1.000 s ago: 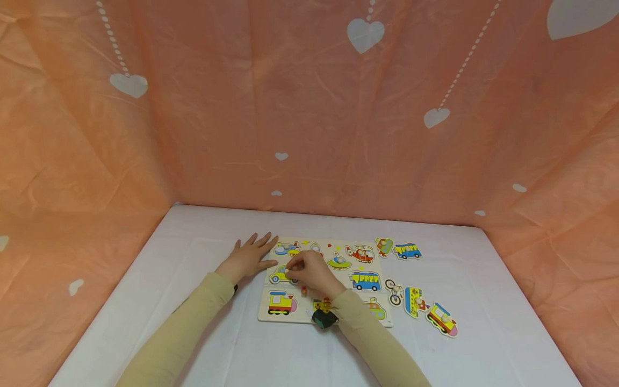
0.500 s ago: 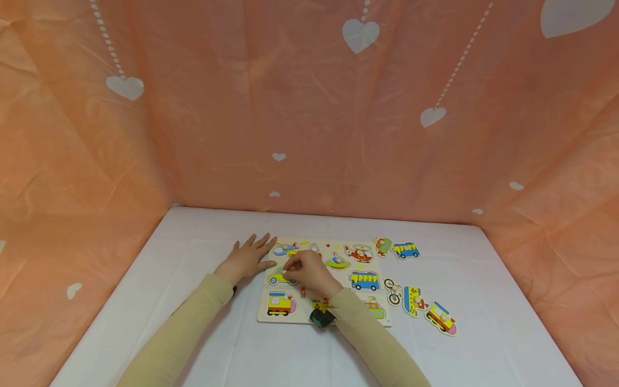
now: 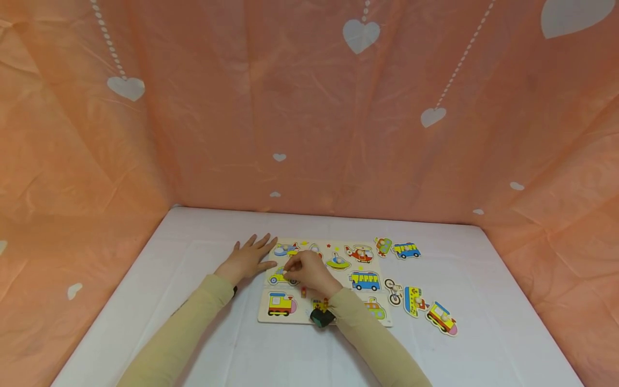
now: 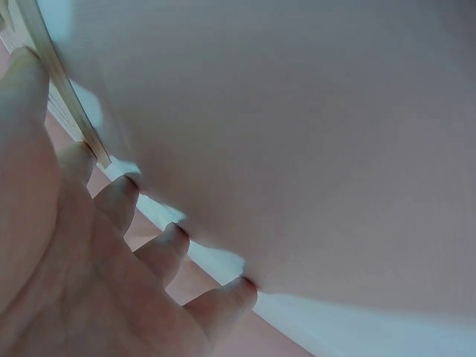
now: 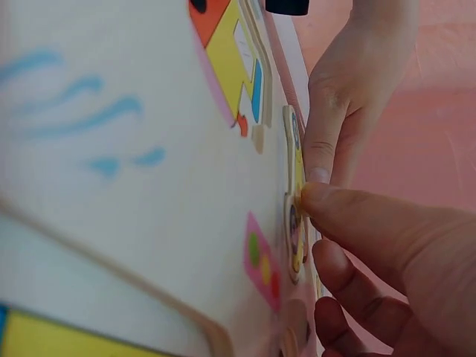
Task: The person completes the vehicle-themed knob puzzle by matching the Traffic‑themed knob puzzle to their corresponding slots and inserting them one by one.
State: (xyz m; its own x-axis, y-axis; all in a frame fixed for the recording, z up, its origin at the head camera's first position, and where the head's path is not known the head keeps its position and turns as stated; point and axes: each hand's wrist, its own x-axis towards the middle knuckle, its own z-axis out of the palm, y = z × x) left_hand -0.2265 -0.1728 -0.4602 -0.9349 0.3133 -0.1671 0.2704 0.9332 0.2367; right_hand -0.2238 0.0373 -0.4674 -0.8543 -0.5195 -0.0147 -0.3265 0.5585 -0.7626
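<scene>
A wooden vehicle puzzle board lies on the white table. Over its left part, my right hand pinches the knob of a yellow car piece between thumb and fingers. In the right wrist view, the car piece is against the board, its thick edge showing; whether it sits fully in its recess I cannot tell. With fingers spread, my left hand rests at the board's upper left edge. Its thumb touches the board's side in the left wrist view, the other fingertips on the table.
Right of the board lie loose pieces: a camper-like piece, a blue bus, a bicycle, a ship and a train. A pink curtain with white hearts encloses the table's back and sides.
</scene>
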